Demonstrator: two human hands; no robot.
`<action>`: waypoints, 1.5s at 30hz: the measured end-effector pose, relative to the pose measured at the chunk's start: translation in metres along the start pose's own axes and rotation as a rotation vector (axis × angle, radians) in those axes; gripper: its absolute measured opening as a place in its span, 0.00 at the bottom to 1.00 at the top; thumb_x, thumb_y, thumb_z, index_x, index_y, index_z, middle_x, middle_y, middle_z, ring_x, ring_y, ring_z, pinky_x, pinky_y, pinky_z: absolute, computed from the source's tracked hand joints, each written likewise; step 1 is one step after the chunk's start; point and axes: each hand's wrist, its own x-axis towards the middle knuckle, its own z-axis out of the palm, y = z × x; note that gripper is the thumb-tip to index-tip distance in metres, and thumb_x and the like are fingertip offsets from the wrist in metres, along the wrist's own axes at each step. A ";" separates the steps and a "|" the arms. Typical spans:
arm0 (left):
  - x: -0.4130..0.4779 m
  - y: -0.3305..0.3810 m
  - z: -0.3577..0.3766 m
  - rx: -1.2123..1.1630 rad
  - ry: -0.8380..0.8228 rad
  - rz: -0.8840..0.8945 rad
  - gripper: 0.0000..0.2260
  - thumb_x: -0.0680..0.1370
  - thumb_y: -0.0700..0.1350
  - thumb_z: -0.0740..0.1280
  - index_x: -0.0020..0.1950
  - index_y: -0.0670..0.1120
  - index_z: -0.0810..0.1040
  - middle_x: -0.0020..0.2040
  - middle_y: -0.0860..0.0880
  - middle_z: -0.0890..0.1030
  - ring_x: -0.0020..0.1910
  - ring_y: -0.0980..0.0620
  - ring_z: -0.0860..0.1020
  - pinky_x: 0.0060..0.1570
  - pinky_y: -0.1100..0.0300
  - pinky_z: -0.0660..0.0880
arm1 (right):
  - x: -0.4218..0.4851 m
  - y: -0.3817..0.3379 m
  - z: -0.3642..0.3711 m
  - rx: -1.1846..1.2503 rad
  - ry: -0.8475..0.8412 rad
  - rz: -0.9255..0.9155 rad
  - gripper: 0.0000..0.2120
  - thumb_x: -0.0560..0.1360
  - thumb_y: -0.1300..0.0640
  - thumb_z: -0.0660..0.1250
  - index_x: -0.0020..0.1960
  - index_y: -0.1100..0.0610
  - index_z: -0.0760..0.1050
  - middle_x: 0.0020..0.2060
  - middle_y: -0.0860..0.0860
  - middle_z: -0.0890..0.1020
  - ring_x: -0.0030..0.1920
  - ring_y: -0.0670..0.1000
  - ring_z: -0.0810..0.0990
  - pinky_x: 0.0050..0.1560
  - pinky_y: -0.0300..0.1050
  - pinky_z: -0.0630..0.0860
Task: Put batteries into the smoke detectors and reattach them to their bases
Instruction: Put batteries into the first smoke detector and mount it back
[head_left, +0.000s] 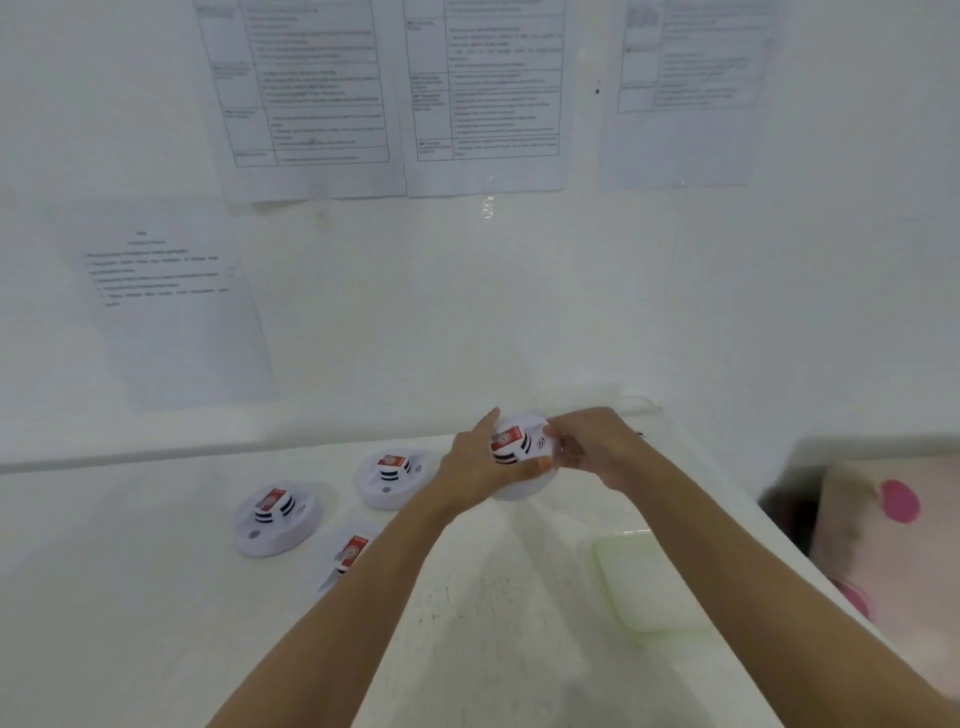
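Note:
A white round smoke detector (514, 452) with a red label and black vents is held above the white table (156, 597) near its back edge. My left hand (472, 465) grips its left side and underside. My right hand (592, 449) closes on its right side. Three more detectors of the same kind rest on the table: one (278, 517) at the left, one (389, 478) in the middle, and one (350, 558) partly hidden behind my left forearm. No loose batteries show.
A pale green translucent lid or tray (644, 582) lies on the table at the right. Printed sheets (306, 93) are stuck to the white wall behind. Beyond the table's right edge is a cushion (883, 530) with pink spots.

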 end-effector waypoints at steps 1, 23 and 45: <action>0.002 0.003 0.003 -0.005 -0.004 0.038 0.54 0.56 0.68 0.72 0.77 0.53 0.53 0.73 0.48 0.64 0.68 0.50 0.68 0.67 0.53 0.67 | -0.001 -0.006 -0.005 0.005 0.000 -0.029 0.03 0.71 0.71 0.64 0.43 0.67 0.76 0.33 0.58 0.74 0.30 0.52 0.72 0.26 0.37 0.76; 0.046 0.039 0.096 -1.134 -0.065 -0.107 0.20 0.76 0.60 0.56 0.55 0.48 0.78 0.49 0.46 0.84 0.54 0.44 0.79 0.52 0.45 0.75 | 0.014 -0.020 -0.087 -0.548 -0.143 -0.411 0.31 0.68 0.56 0.74 0.69 0.58 0.68 0.51 0.48 0.73 0.49 0.48 0.73 0.52 0.41 0.72; 0.039 0.024 0.084 -1.218 0.074 -0.048 0.16 0.81 0.55 0.51 0.61 0.53 0.74 0.58 0.46 0.78 0.53 0.45 0.78 0.52 0.44 0.72 | 0.003 0.009 -0.067 -0.696 -0.111 -0.621 0.29 0.64 0.54 0.76 0.62 0.58 0.72 0.54 0.55 0.75 0.54 0.53 0.74 0.55 0.45 0.73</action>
